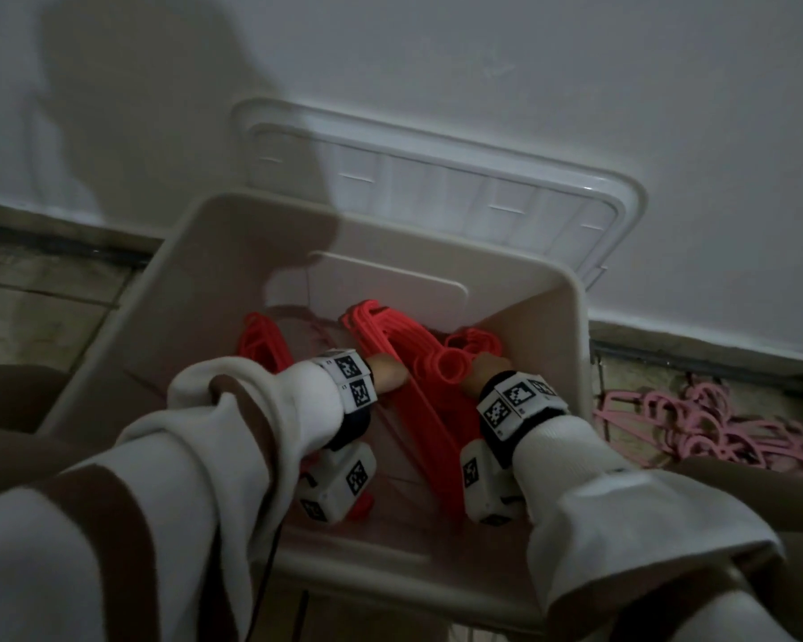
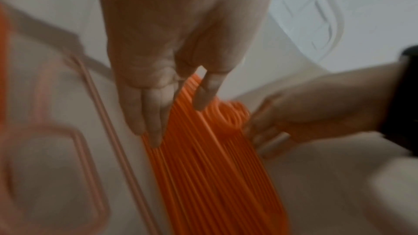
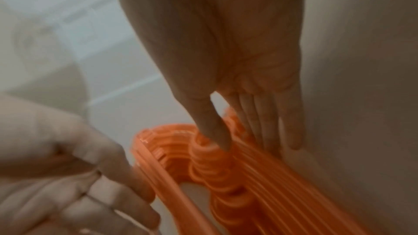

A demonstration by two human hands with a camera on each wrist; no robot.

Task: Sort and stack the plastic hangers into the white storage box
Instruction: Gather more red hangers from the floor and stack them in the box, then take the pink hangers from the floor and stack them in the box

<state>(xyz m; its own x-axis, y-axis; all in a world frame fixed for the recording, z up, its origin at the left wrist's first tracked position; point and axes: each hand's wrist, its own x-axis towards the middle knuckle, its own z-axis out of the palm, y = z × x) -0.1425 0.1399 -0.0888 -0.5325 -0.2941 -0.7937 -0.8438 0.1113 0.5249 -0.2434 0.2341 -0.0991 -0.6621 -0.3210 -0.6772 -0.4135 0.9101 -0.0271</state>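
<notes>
The white storage box stands on the floor with both my hands inside it. A thick stack of orange-red hangers stands on edge in the box, its hooks pointing right. My left hand holds the stack from above, thumb on one face and straight fingers on the other. My right hand grips the hook end, thumb on the hooks and fingers down between the stack and the box wall. More red hangers lean at the box's left.
The box lid leans on the white wall behind the box. A heap of pink hangers lies on the floor to the right. In the left wrist view a pale pink hanger lies against the box's inside.
</notes>
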